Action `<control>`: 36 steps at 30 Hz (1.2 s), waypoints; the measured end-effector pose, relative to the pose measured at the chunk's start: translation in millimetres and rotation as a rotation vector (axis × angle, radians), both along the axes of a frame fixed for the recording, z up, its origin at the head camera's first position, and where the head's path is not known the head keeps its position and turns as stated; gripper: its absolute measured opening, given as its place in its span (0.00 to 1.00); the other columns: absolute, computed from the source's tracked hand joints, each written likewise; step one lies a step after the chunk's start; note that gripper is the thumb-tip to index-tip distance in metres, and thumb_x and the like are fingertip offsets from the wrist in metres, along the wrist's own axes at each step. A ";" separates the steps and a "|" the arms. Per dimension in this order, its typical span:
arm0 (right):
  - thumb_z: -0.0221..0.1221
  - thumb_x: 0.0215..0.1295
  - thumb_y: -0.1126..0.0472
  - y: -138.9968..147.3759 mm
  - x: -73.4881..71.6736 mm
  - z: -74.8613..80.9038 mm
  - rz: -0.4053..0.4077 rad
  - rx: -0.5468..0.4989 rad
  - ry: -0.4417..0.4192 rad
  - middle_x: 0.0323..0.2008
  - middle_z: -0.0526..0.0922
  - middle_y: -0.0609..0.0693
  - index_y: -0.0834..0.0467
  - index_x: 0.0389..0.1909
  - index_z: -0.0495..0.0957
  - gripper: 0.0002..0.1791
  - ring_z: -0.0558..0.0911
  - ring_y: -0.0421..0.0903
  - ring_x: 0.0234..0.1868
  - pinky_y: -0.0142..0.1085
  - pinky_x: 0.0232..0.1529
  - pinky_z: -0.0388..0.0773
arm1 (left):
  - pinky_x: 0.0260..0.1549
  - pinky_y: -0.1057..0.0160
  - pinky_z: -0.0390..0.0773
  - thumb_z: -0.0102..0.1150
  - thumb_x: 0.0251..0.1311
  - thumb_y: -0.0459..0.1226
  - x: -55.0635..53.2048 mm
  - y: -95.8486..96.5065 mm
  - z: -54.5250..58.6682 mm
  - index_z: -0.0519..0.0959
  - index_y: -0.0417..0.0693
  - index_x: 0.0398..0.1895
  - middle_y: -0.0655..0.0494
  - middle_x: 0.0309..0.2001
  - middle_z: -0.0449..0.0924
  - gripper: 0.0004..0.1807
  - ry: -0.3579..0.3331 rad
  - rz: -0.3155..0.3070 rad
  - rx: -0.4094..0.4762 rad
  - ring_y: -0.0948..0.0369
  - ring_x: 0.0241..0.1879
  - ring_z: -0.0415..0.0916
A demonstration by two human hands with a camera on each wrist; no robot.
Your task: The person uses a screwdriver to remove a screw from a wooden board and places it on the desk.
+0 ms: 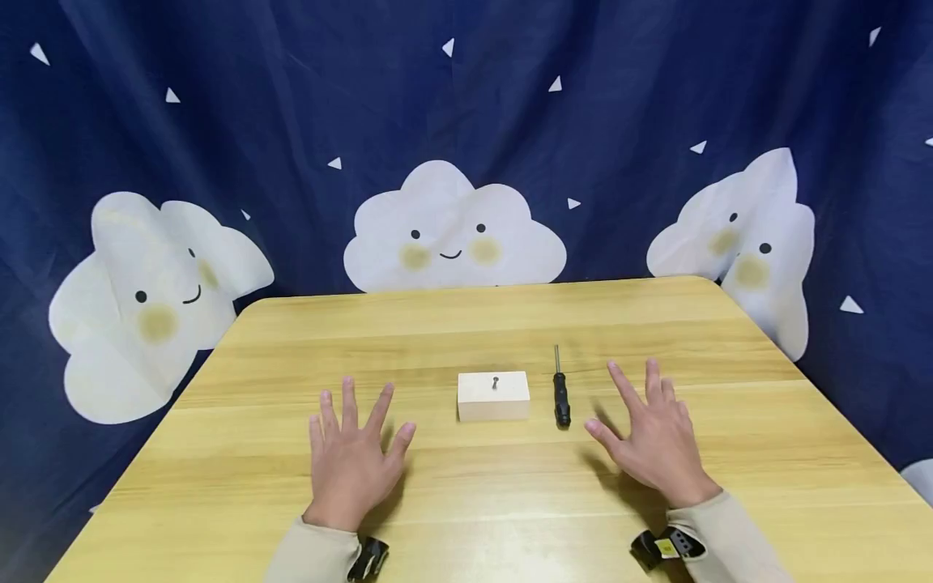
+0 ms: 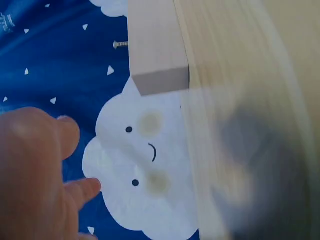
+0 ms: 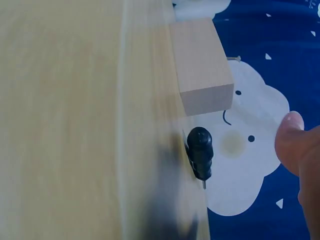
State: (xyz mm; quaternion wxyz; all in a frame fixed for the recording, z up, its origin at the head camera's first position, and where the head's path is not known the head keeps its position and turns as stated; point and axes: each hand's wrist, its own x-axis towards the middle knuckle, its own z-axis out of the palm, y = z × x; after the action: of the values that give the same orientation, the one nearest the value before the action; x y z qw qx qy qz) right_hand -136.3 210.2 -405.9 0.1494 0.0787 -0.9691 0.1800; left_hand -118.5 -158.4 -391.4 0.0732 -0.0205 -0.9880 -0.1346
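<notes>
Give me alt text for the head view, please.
The left hand and right hand, spread, flank a block with a screw sticking up and, to its right, a screwdriver on a table. A cloud-print cloth hangs behind.

Smooth wooden block (image 1: 493,407), metal screw (image 1: 495,383), glossy wood-grain tabletop (image 1: 503,518), cloth curtain (image 1: 408,97)

Cannot make out the tip of the screwdriver (image 1: 561,398) or the drive of the screw (image 1: 496,383), too small mid-frame in the head view. In the left wrist view, see the wooden block (image 2: 156,42) cut off by the top edge, the left hand (image 2: 35,170) by the left; in the right wrist view, the right hand (image 3: 306,160) by the right.
</notes>
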 end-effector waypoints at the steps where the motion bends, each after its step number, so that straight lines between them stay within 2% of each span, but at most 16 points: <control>1: 0.59 0.63 0.37 -1.2 0.1 -0.3 0.008 -0.014 -0.004 0.70 0.43 0.77 0.50 0.76 0.52 0.46 0.53 0.81 0.64 0.75 0.57 0.52 | 0.66 0.31 0.37 0.37 0.70 0.62 0.7 2.1 0.2 0.58 0.58 0.75 0.33 0.75 0.36 0.35 0.005 -0.017 0.010 0.31 0.70 0.30; 4: 0.58 0.65 0.40 -5.6 -1.8 -1.1 0.025 -0.075 -0.041 0.70 0.43 0.77 0.53 0.76 0.51 0.45 0.53 0.80 0.65 0.74 0.57 0.55 | 0.67 0.34 0.41 0.40 0.70 0.60 0.0 10.7 -0.7 0.57 0.56 0.75 0.35 0.75 0.37 0.35 -0.006 -0.075 0.055 0.31 0.70 0.32; 7: 0.57 0.67 0.40 -10.7 -5.6 -3.0 0.028 -0.133 -0.083 0.70 0.44 0.76 0.54 0.76 0.51 0.44 0.52 0.79 0.66 0.74 0.57 0.55 | 0.68 0.36 0.43 0.48 0.69 0.58 -2.0 20.7 -3.7 0.55 0.54 0.76 0.37 0.75 0.36 0.37 -0.020 -0.125 0.105 0.32 0.71 0.33; 11: 0.55 0.68 0.40 -17.2 -10.2 -6.7 0.027 -0.188 -0.129 0.71 0.46 0.75 0.56 0.75 0.51 0.43 0.51 0.77 0.67 0.74 0.59 0.53 | 0.68 0.36 0.46 0.55 0.65 0.57 -3.0 34.3 -8.1 0.56 0.52 0.75 0.40 0.76 0.38 0.40 -0.033 -0.169 0.181 0.35 0.72 0.34; 19: 0.58 0.68 0.47 -37.6 -12.3 -9.5 0.081 -0.267 -0.102 0.66 0.61 0.73 0.64 0.68 0.63 0.35 0.61 0.72 0.65 0.66 0.63 0.59 | 0.66 0.35 0.53 0.61 0.62 0.53 -7.8 59.4 -13.5 0.58 0.48 0.74 0.43 0.76 0.44 0.41 -0.045 -0.210 0.335 0.38 0.72 0.39; 22: 0.60 0.67 0.49 -45.2 -11.1 -9.3 0.117 -0.256 -0.097 0.64 0.65 0.72 0.64 0.66 0.67 0.33 0.63 0.72 0.64 0.66 0.62 0.59 | 0.65 0.35 0.53 0.62 0.62 0.50 -10.5 67.7 -14.1 0.58 0.46 0.74 0.43 0.76 0.46 0.40 -0.058 -0.226 0.387 0.38 0.72 0.40; 26: 0.60 0.67 0.49 -51.1 -9.0 -7.8 0.145 -0.203 -0.133 0.64 0.66 0.71 0.64 0.64 0.70 0.31 0.62 0.73 0.64 0.70 0.59 0.59 | 0.66 0.36 0.53 0.62 0.62 0.48 -12.3 75.6 -13.0 0.58 0.46 0.74 0.45 0.76 0.46 0.40 -0.064 -0.242 0.412 0.38 0.72 0.41; 32: 0.60 0.66 0.47 -52.5 -6.4 -6.7 0.158 -0.130 -0.169 0.63 0.69 0.68 0.65 0.61 0.74 0.30 0.63 0.73 0.64 0.71 0.57 0.61 | 0.67 0.38 0.52 0.62 0.62 0.50 -12.5 82.3 -11.4 0.54 0.46 0.75 0.47 0.77 0.42 0.44 -0.092 -0.234 0.423 0.40 0.73 0.39; 36: 0.60 0.66 0.46 -54.6 -3.5 -5.6 0.162 -0.115 -0.208 0.64 0.69 0.67 0.65 0.60 0.74 0.30 0.64 0.71 0.64 0.70 0.56 0.62 | 0.67 0.38 0.53 0.62 0.61 0.51 -11.8 83.2 -12.4 0.55 0.43 0.74 0.46 0.77 0.42 0.44 -0.111 -0.232 0.392 0.41 0.73 0.40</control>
State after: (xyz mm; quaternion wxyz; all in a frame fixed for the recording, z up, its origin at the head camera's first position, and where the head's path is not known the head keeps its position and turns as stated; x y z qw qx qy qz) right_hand -139.8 155.6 -411.5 0.0372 0.1287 -0.9580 0.2537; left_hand -130.4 -75.3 -403.8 0.0055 -0.1119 -0.9365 -0.3324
